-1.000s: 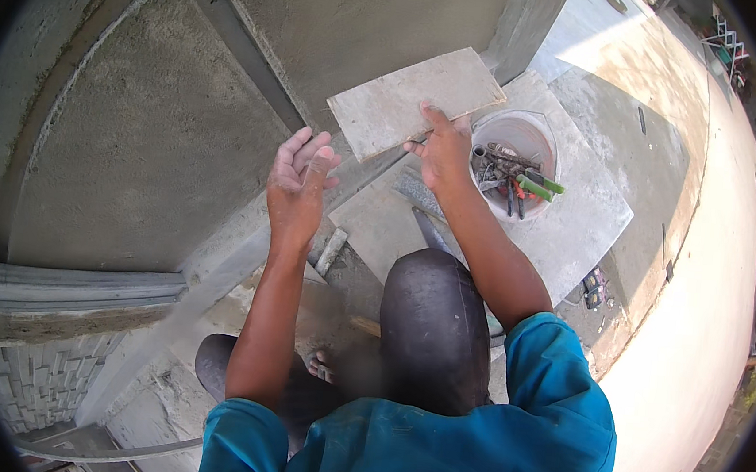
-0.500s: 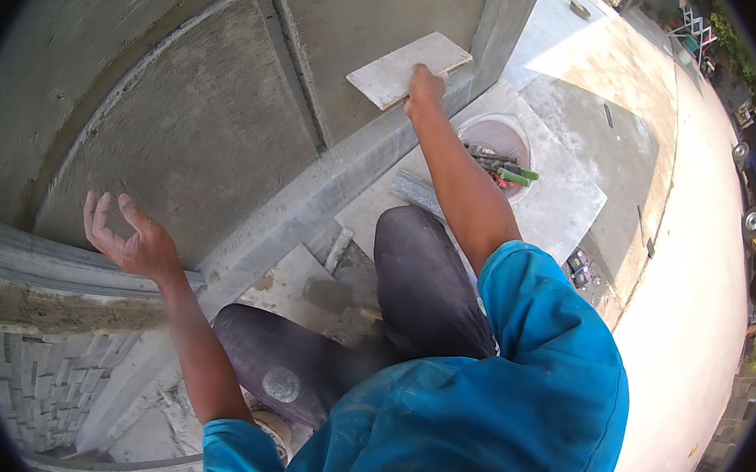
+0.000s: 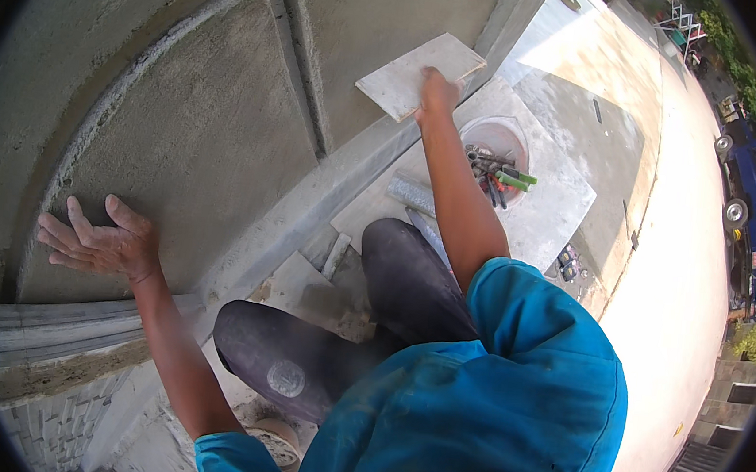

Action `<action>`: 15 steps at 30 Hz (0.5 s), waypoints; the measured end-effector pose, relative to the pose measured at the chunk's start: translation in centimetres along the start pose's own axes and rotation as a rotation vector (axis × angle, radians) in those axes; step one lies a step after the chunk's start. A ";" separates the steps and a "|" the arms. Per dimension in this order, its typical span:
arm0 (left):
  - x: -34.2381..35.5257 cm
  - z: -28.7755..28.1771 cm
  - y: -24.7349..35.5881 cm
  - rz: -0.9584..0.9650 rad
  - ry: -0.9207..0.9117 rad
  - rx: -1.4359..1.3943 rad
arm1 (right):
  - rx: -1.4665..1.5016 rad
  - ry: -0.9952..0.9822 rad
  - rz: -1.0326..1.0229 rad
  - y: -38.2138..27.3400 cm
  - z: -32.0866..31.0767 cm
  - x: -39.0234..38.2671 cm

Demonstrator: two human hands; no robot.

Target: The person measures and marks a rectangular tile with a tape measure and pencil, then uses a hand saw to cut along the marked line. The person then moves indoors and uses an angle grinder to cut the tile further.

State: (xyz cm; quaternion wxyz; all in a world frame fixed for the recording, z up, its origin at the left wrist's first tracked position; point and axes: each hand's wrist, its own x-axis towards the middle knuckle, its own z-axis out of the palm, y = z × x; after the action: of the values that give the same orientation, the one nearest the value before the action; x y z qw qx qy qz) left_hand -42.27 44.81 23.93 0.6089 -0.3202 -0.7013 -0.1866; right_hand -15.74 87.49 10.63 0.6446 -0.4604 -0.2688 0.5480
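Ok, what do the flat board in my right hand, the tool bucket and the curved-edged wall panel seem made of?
Flat board: perhaps wood, possibly tile; matte, with a pale, smudged face and tan edge. Bucket: probably plastic, smooth, with a thin, round rim. Wall panel: likely cement plaster, matte, from its grainy grey surface.

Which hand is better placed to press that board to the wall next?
Probably the right hand: it grips the pale board in front of the wall; the left hand is empty, away from the board.
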 end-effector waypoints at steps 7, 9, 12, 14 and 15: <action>0.8 -0.8 -0.1 0.051 0.027 0.052 | -0.011 -0.119 0.067 -1.7 -1.6 -2.6; 1.0 -1.0 -0.2 0.072 0.029 0.053 | -0.043 -0.080 0.056 -2.9 -1.1 -4.0; 1.3 -1.0 -0.4 0.114 0.039 0.072 | -0.073 -0.131 0.115 -4.3 -0.7 -5.3; 1.5 -1.0 -0.2 0.145 0.031 0.047 | -0.114 -0.070 0.054 -2.0 -1.5 -5.8; 1.7 -1.0 -0.2 0.163 0.021 0.020 | -0.132 -0.043 0.021 -1.1 -1.6 -6.1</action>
State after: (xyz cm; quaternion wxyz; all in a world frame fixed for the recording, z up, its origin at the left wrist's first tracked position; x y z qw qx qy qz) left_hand -41.72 44.41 25.78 0.6324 -0.3681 -0.6685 -0.1328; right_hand -15.40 81.20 11.91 0.6012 -0.4928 -0.3130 0.5456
